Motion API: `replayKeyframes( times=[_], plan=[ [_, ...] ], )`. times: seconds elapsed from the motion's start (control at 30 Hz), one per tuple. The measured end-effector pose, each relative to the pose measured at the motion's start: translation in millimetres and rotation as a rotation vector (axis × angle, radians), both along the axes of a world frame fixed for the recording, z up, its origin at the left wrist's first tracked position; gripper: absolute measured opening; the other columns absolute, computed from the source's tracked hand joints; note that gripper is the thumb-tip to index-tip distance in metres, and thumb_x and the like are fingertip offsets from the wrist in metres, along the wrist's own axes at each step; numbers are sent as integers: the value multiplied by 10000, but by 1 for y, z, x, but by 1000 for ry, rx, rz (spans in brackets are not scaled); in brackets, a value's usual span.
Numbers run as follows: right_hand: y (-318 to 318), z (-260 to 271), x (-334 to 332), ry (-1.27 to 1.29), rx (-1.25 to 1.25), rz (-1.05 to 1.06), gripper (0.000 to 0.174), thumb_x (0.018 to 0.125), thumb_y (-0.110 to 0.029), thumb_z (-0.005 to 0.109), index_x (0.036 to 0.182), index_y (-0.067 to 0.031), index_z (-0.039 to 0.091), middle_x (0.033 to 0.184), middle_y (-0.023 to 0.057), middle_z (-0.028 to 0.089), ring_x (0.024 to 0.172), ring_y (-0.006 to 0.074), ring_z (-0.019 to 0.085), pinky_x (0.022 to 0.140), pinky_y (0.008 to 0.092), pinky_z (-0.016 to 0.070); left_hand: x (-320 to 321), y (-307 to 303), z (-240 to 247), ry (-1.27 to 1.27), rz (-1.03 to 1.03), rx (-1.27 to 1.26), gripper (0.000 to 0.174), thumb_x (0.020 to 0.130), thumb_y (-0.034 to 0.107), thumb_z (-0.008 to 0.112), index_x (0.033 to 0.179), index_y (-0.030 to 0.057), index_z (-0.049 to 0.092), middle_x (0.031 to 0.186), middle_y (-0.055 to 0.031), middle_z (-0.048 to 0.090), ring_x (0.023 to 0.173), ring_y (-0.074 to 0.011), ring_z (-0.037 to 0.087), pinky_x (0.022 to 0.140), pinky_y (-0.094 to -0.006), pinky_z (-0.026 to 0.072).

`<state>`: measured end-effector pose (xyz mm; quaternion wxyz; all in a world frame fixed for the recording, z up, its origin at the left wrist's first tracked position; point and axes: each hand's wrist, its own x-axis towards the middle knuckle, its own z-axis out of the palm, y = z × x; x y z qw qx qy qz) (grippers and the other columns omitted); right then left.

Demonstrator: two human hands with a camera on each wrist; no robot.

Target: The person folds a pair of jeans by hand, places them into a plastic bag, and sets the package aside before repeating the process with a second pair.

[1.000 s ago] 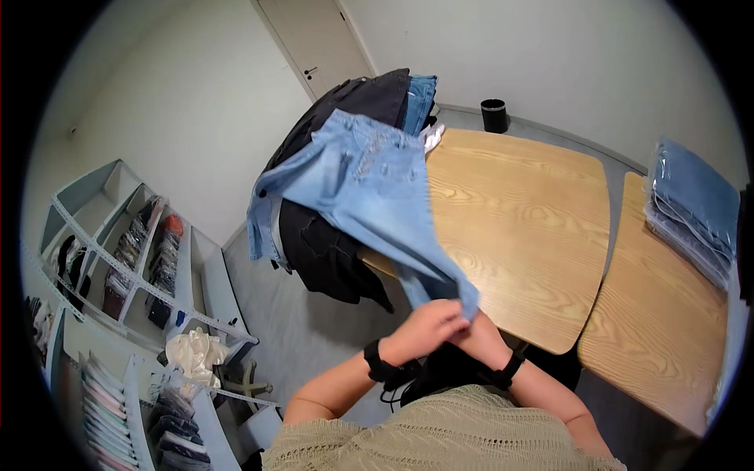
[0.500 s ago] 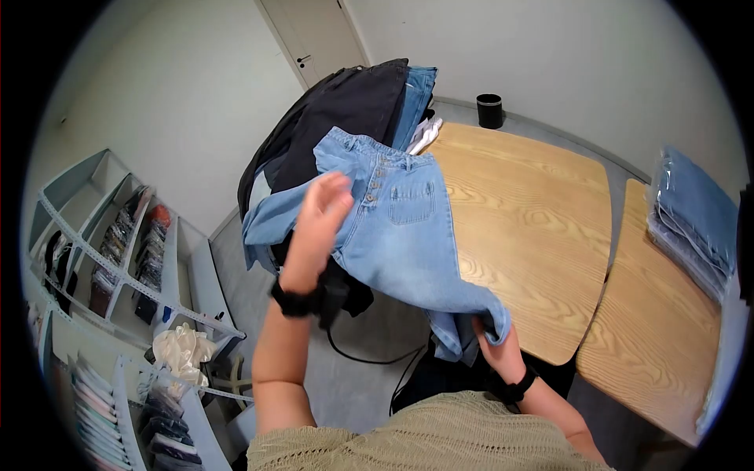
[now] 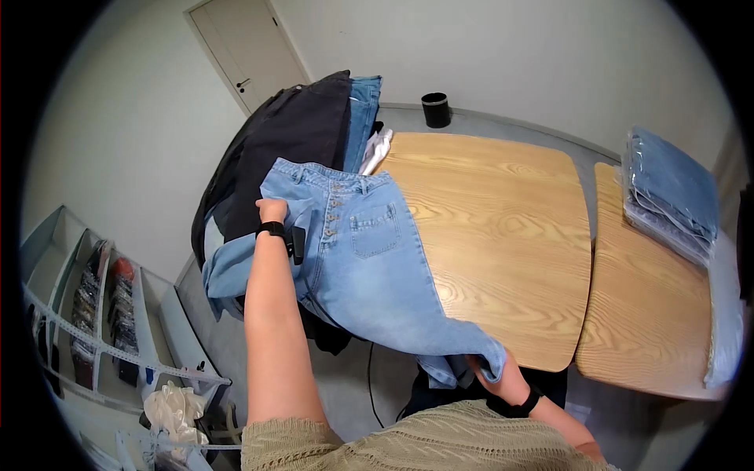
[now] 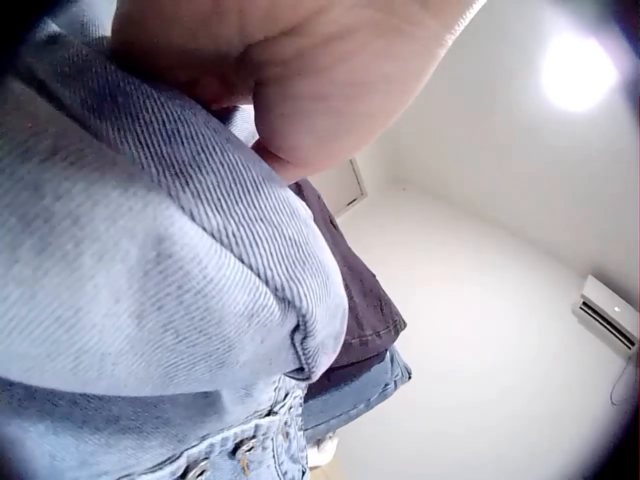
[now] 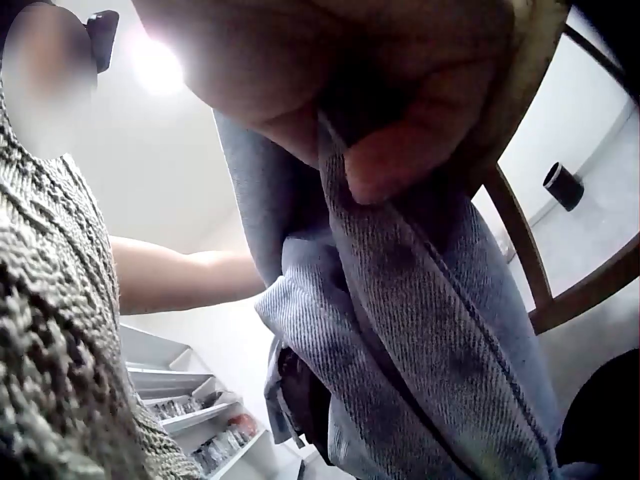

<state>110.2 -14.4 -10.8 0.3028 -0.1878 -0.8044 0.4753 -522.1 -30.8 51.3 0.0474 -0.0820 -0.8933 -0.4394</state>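
White walls (image 3: 510, 47) and a pale door (image 3: 243, 55) close off the room behind a wooden table (image 3: 503, 235). Across its left edge we have a pair of light blue jeans (image 3: 369, 275) spread out, with the button fly and a patch pocket showing. Our left hand (image 3: 272, 210) sits at the waistband, on the side away from the table, and the left wrist view shows its fingers (image 4: 300, 90) curled round a fold of the denim. Our right hand (image 3: 503, 378) is at the near table edge, under the leg end, where its fingers (image 5: 400, 165) pinch the bunched hem (the thumb seems to press from in front, though that close view is blurry).

Behind the waistband and touching it is a heap of dark clothes (image 3: 290, 133). Well apart to the right, a stack of bagged jeans (image 3: 667, 192) lies on a second table (image 3: 652, 330). A black bin (image 3: 436, 110) stands on the floor by the far wall, and shelves (image 3: 102, 314) of folded clothes fill the lower left.
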Motion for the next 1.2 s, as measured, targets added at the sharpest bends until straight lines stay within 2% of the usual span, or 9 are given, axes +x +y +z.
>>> replayKeyframes(
  times=[0.13,0.27,0.4,0.53,0.87,0.93,1.0,1.03,1.2],
  plan=[
    [-4,5,-5,17,5,-33,196,826,-51,630,1020,-31,612,938,178,653,879,359,629,736,359,502,59,-22,25,52,-128,241,379,721,50,545,1016,-188,553,1067,-324,608,1064,-393,594,856,-383,467],
    [-5,-7,-8,30,-232,-75,206,872,-102,638,1054,-11,606,917,115,671,862,209,643,767,322,489,85,-61,44,49,-400,510,172,629,114,572,695,-45,569,688,-38,518,657,-146,438,594,-316,365],
    [-8,-4,-34,-55,-542,-143,173,891,-165,641,923,-3,590,747,49,622,666,128,582,612,290,465,177,-105,86,-243,-488,650,330,794,204,696,965,-70,625,902,-81,634,764,-183,602,702,-299,479],
    [-26,-10,-73,192,-126,-40,179,892,-170,636,882,-2,575,700,47,593,643,142,559,585,293,443,230,-167,108,-207,-480,701,384,870,166,634,1183,-41,556,1095,-94,625,932,-194,628,792,-325,516],
    [-75,-45,-160,-50,-130,820,400,863,-128,608,1242,-47,506,1204,144,579,1074,228,562,937,341,439,353,-288,140,275,-298,767,484,895,165,612,1295,-60,459,1262,-121,533,1120,-225,522,997,-338,370],
    [-68,-24,-146,-570,266,801,334,843,-123,579,1167,-43,586,1118,187,624,1033,310,602,899,351,466,357,-308,129,249,-318,684,496,919,193,579,1321,-58,430,1292,-114,501,1156,-237,493,1011,-329,353],
    [-60,1,-149,-737,171,835,288,822,-96,519,1071,-26,643,1012,193,660,976,333,624,855,353,491,363,-318,116,205,-297,748,470,917,179,581,1303,-52,446,1276,-112,511,1149,-235,496,1009,-330,352],
    [-56,5,-147,-535,25,736,227,804,-104,531,921,-1,697,908,199,676,891,347,640,805,371,500,368,-319,111,203,-297,747,470,917,179,581,1303,-52,446,1276,-112,511,1149,-235,496,1009,-330,352],
    [-32,28,-161,-58,-341,328,617,819,-242,715,1311,6,435,1278,191,518,1199,264,503,983,365,425,369,-332,56,39,-398,521,338,871,120,629,1162,-35,555,1105,-75,603,1011,-210,545,947,-327,387]
  ],
)
